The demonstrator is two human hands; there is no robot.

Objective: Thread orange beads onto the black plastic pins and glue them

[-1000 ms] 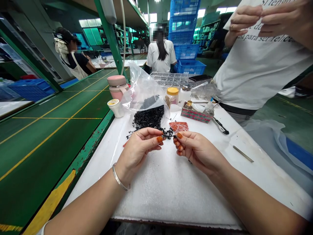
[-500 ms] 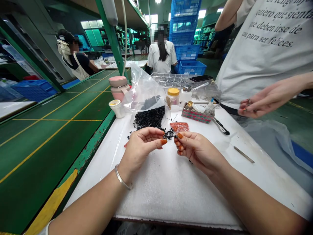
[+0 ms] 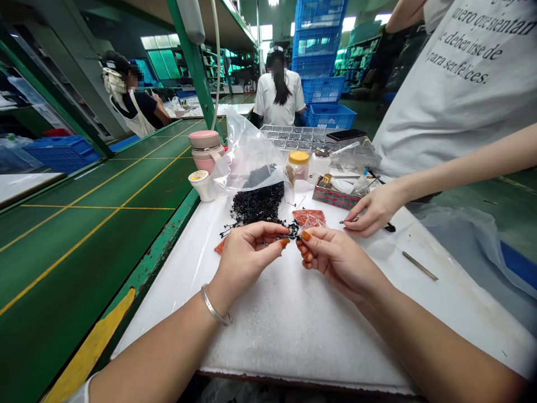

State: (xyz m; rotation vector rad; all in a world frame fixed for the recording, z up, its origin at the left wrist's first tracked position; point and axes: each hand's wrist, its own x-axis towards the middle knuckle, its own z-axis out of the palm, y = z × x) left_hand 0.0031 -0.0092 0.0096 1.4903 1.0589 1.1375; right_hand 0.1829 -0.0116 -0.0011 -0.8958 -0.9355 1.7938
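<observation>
My left hand (image 3: 245, 252), a bangle on its wrist, is curled with thumb and forefinger tips nearly meeting. Whatever lies between them is too small to make out against the black pieces behind. Facing it, my right hand (image 3: 331, 252) pinches a small black part (image 3: 298, 238) between thumb and forefinger. The two sets of fingertips are close together above the white tabletop (image 3: 293, 324). Just beyond them is a heap of thin black stemmed parts (image 3: 258, 204), spilling from a clear plastic bag (image 3: 239, 145). A small bag of orange-red bits (image 3: 309, 218) lies beside the heap.
A co-worker's hand (image 3: 371, 212) reaches in from the right with a tiny dark piece. Behind the heap stand a pink mug (image 3: 205, 150), a white tub (image 3: 201, 186), a yellow-lidded jar (image 3: 297, 166) and a patterned box (image 3: 335, 197). A metal strip (image 3: 419, 265) lies right; a green conveyor (image 3: 92, 235) runs left.
The co-worker's hand has come down and left onto the table by the patterned box. My left fingertips have moved slightly right, nearer my right hand, which keeps its pinch.
</observation>
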